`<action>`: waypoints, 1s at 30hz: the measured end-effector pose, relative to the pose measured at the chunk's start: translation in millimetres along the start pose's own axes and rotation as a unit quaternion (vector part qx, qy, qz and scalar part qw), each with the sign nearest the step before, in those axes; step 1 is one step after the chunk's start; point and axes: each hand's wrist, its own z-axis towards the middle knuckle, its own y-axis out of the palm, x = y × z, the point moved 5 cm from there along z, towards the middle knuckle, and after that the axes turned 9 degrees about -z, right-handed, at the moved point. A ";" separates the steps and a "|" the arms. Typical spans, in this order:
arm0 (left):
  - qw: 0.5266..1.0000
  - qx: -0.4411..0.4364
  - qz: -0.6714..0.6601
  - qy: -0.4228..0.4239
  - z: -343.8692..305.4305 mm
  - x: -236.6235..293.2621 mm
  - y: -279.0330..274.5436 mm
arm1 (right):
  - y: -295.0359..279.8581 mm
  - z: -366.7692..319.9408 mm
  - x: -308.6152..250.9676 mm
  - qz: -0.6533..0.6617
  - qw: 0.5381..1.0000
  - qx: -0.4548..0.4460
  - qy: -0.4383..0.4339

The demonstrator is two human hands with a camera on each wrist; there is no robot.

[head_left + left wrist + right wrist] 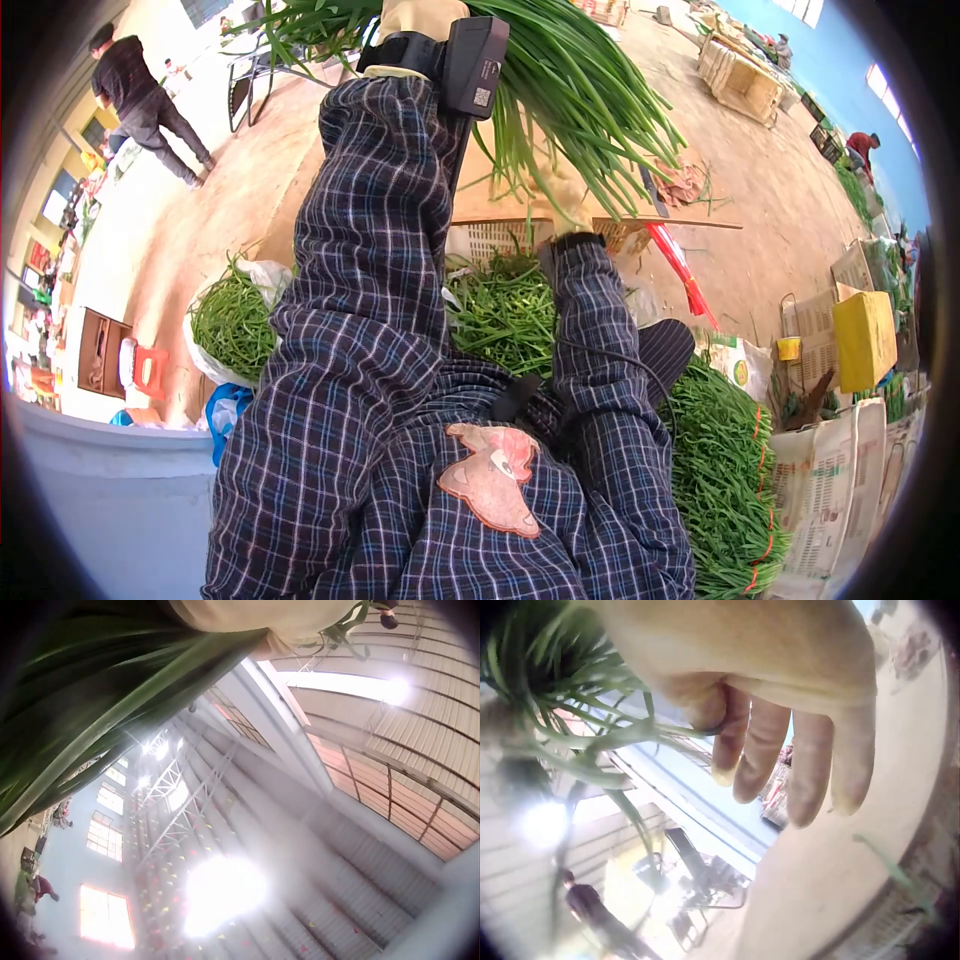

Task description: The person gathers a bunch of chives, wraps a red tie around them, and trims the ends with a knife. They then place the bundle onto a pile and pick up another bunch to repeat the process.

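Observation:
Gloved in pale material, my left hand (425, 18) grips a large bunch of long green leaves (570, 90) at the top of the head view. The leaves fan out to the right and droop. In the left wrist view the glove (255, 611) lies against the leaves (97, 697); its fingertips are hidden. My right hand (560, 195), also gloved, is below the drooping leaf tips. The right wrist view shows that hand (780, 697) with its fingers (810, 772) extended and slightly apart, while a thin leaf (630, 736) touches the thumb side.
Cut greens (505, 315) fill a container between the arms, beside a white bag of greens (235, 320). Tied greens (720, 470) lie at the right near a yellow container (865, 340). A person (145, 95) walks at the upper left; a blue-grey tub (110, 480) stands lower left.

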 end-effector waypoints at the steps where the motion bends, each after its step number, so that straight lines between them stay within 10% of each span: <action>1: 0.999 -0.031 0.005 -0.008 5.4 -0.5 1.4 | -6.5 -4.2 14.2 -0.043 0.999 0.004 0.029; 6: 0.998 -0.045 -0.044 0.020 13.4 -0.6 1.0 | -44.4 -6.4 93.7 -0.484 0.875 -0.006 -0.017; 8: 0.998 -0.034 -0.032 0.028 10.8 0.8 -1.5 | -46.7 -23.6 97.9 -0.470 0.882 -0.044 0.005; 13: 0.969 -0.113 -0.214 -0.055 40.5 -26.7 22.6 | -17.4 -47.3 40.7 0.005 0.983 -0.154 -0.104; 14: 0.969 -0.113 -0.213 -0.053 44.4 -26.5 25.2 | -12.9 -43.4 35.3 0.098 0.977 -0.163 -0.098; 16: 0.808 -0.109 -0.467 -0.341 25.2 -23.4 35.9 | -4.6 -22.0 33.2 0.174 0.967 -0.172 -0.077; 20: 0.785 -0.140 -0.477 -0.369 3.6 -2.7 35.8 | 10.4 6.8 27.5 0.434 0.865 -0.247 -0.052; 22: 0.837 -0.112 -0.457 -0.279 30.4 -21.5 39.9 | 10.3 18.0 23.6 0.258 0.920 -0.226 -0.189; 23: 0.830 -0.119 -0.479 -0.258 45.2 -34.9 45.4 | 7.8 9.1 5.8 -0.036 0.960 -0.141 -0.237; 24: 0.830 -0.119 -0.479 -0.259 42.5 -30.6 44.1 | 6.1 2.4 -7.1 -0.327 0.907 -0.043 -0.262; 25: 0.821 -0.114 -0.485 -0.280 38.2 -26.7 43.6 | 9.4 -4.4 -12.0 0.032 0.959 -0.105 -0.260; 27: 0.811 -0.110 -0.490 -0.300 34.4 -26.9 44.1 | 12.4 -8.7 -9.1 0.091 0.966 -0.112 -0.214; 30: 0.935 -0.095 -0.316 -0.130 41.6 -23.2 35.7 | 17.9 -24.5 -10.0 0.311 0.926 -0.168 -0.132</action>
